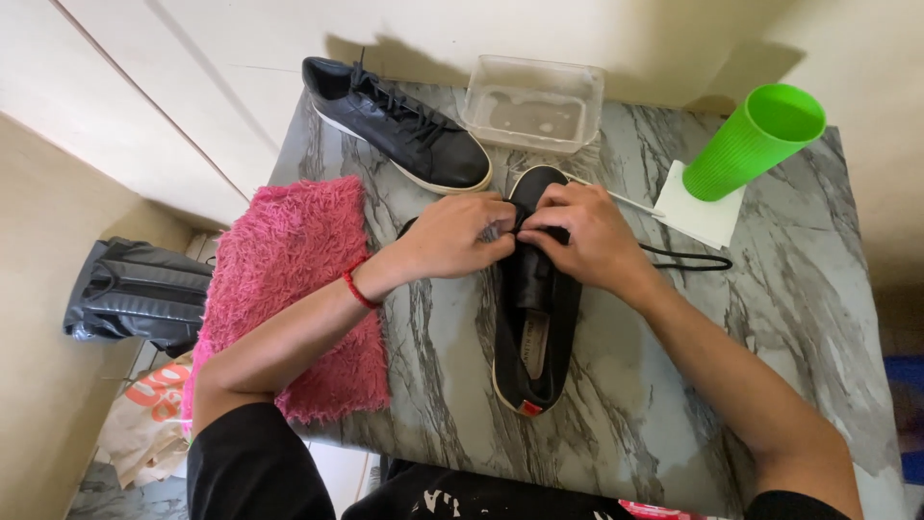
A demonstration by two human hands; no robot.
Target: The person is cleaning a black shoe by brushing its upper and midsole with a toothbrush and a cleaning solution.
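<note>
A black sneaker [531, 337] with a white sole lies in the middle of the grey marble table [654, 385], toe pointing away from me. My left hand [452, 236] and my right hand [577, 236] are both closed over its lace area, fingertips pinching at the tongue. A black lace [688, 258] trails out to the right from under my right hand. A red band circles my left wrist. The second black sneaker [399, 123], fully laced, rests at the back left of the table.
A pink fluffy cloth [289, 279] covers the table's left side. A clear plastic tub [534, 101] sits at the back, a green ribbed cup [756, 140] on a white napkin [707, 217] at the back right. A black bag [135, 294] lies on the floor at left.
</note>
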